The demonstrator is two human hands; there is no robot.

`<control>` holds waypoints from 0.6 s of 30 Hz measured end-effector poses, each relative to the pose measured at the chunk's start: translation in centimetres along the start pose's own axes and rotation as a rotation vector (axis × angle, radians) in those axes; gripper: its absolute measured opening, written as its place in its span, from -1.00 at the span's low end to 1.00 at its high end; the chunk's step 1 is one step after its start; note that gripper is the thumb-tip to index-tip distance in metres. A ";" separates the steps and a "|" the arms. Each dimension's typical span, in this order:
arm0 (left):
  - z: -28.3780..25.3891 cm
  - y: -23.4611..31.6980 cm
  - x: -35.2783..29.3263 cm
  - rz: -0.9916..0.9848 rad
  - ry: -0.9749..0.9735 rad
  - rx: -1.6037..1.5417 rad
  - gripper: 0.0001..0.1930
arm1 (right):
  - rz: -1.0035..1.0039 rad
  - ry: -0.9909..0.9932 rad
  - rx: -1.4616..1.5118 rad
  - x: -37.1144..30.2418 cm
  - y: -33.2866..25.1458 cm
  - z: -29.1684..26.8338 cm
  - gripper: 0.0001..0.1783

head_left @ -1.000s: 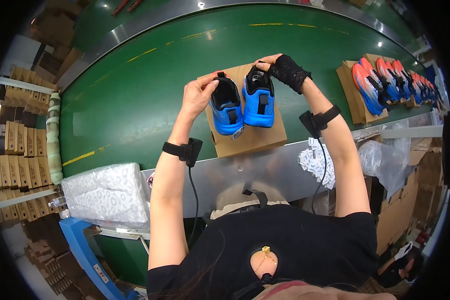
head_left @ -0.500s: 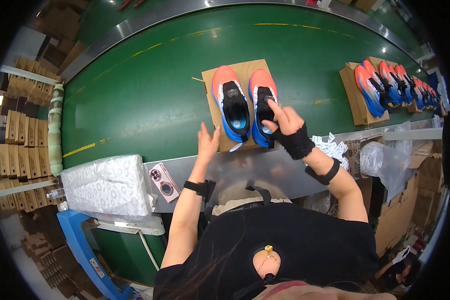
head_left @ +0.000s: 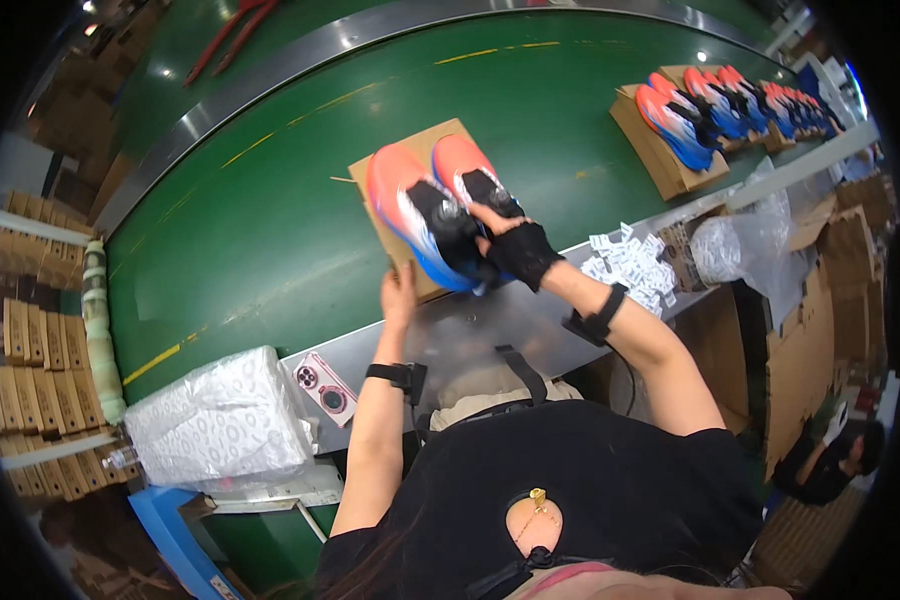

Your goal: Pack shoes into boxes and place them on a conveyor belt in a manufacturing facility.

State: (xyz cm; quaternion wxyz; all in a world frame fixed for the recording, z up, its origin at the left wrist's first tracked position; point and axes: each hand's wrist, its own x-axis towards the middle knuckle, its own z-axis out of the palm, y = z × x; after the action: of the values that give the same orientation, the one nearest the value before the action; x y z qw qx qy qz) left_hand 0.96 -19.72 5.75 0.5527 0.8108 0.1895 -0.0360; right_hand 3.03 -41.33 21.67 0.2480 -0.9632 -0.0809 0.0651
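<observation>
Covering the heel half of the right shoe (head_left: 457, 157), the right hand (head_left: 518, 247), in a black fingerless glove (head_left: 530, 255), has its bare fingers bent over the shoe's dark collar; whether they grip it or only rest there I cannot tell. That shoe and the left shoe (head_left: 395, 178), both coral at the toe, lie side by side, toes pointing away from the person, on a brown cardboard box (head_left: 358, 172). The box sits askew on the green work surface (head_left: 270, 215), close to its metal edge (head_left: 470, 335). The left hand (head_left: 398, 295) is at the near left side of the box, fingers against it; I cannot tell if they close on it. Dark straps circle both forearms. Along the metal edge lie a phone in a pink-rimmed case (head_left: 315, 372) and, right of the right hand, a heap of small white packets (head_left: 630, 268). A plastic-wrapped white bundle (head_left: 220, 420) lies farther left. More coral-and-blue shoes (head_left: 675, 120) stand on boxes (head_left: 650, 150) in a row at the far right.
</observation>
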 end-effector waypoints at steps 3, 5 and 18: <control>-4.0 0.2 1.4 0.175 -0.058 -0.283 -0.50 | -0.502 0.266 0.057 -5.3 4.5 1.7 -0.48; -6.6 3.8 1.8 -0.209 -0.006 -0.164 -0.50 | -0.621 0.130 -0.044 -9.4 5.6 0.9 -0.47; 2.3 19.1 -1.8 0.348 -0.122 0.336 -0.43 | -0.127 0.432 0.174 -7.3 4.2 0.2 -0.25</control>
State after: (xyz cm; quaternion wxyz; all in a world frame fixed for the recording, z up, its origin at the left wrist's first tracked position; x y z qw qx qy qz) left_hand 6.26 -28.33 22.25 0.4182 0.9081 0.0050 -0.0201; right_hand -3.64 -46.25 20.05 0.3450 -0.9228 -0.0803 -0.1513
